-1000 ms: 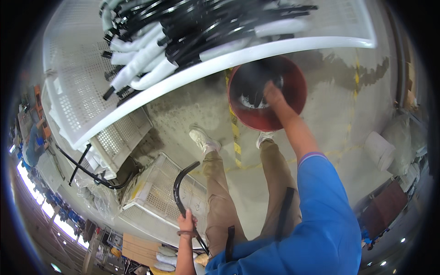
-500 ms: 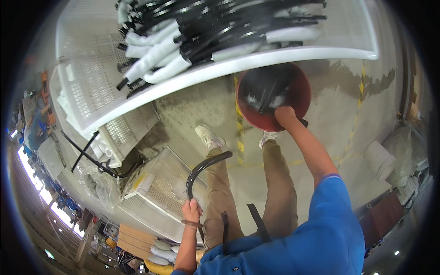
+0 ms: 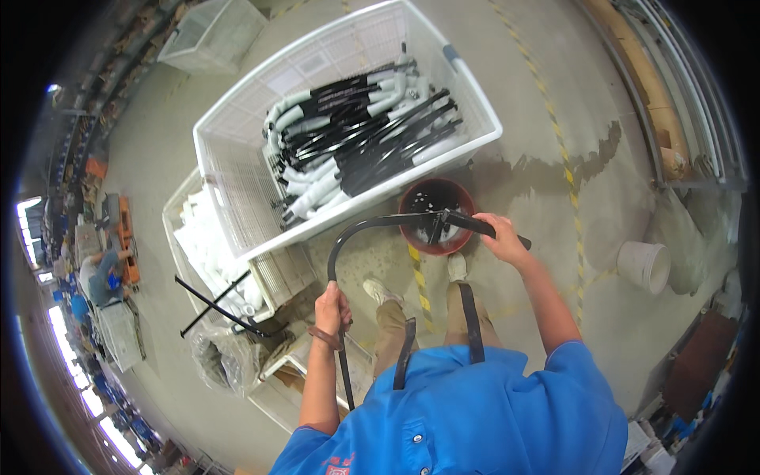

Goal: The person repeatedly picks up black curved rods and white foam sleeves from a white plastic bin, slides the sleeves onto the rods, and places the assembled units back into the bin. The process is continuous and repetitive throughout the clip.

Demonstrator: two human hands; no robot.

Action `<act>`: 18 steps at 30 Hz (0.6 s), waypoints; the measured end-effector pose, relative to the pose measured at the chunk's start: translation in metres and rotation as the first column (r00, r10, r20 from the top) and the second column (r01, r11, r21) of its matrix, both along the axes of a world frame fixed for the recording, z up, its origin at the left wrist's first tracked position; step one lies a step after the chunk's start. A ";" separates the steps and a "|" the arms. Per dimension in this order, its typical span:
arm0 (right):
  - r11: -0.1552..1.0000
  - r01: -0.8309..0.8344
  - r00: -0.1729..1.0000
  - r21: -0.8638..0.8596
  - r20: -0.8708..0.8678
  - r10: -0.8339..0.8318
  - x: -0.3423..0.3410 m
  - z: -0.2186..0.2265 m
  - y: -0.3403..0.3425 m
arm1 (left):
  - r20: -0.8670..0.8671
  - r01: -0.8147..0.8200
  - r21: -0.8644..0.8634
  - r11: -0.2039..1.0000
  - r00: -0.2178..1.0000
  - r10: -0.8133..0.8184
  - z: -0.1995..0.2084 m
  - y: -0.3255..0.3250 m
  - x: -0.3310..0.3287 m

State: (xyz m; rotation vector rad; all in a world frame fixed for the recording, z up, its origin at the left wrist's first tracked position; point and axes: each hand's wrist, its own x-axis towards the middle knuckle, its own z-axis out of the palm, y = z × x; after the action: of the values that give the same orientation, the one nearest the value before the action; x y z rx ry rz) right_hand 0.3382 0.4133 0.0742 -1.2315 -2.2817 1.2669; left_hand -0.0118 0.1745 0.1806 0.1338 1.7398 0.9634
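Note:
My left hand is closed round a long black bent tube. The tube curves up from the fist and runs right, its far end over the red bucket. My right hand grips a shorter, thicker black sleeve, whose left end meets or overlaps the bent tube's end; I cannot tell whether one is inside the other. Below them, the bucket holds dark liquid with white froth and black pieces standing in it.
Beyond the bucket stands a large white crate of black bent tubes, many partly wrapped in white. Left of it, another crate holds white pieces. Crossed black tubes stick out at left. A white bucket stands right. A person is far left.
My right hand has come up out of the red bucket with the black sleeve. The bent tube's end now meets that sleeve above the bucket. The view has shifted, showing more of the large crate.

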 end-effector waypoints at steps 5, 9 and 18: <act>0.997 0.063 0.989 0.035 -0.134 -0.057 0.009 0.045 -0.001 | -0.090 0.039 0.083 0.996 0.995 -0.032 0.057 0.009 0.005; 0.979 0.077 0.984 0.186 -0.173 -0.045 0.012 0.059 0.002 | -0.153 0.088 0.089 0.992 0.985 -0.074 0.078 0.010 0.012; 0.987 -0.024 0.955 0.157 -0.289 0.069 0.006 0.094 -0.005 | -0.174 0.152 0.122 0.981 0.976 -0.130 0.087 -0.003 0.046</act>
State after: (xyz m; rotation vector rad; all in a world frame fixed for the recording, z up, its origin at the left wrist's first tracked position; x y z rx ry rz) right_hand 0.3446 0.4084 0.1680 -0.8771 -2.1551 1.1774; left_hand 0.0344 0.1720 0.2677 0.4306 1.7885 0.9870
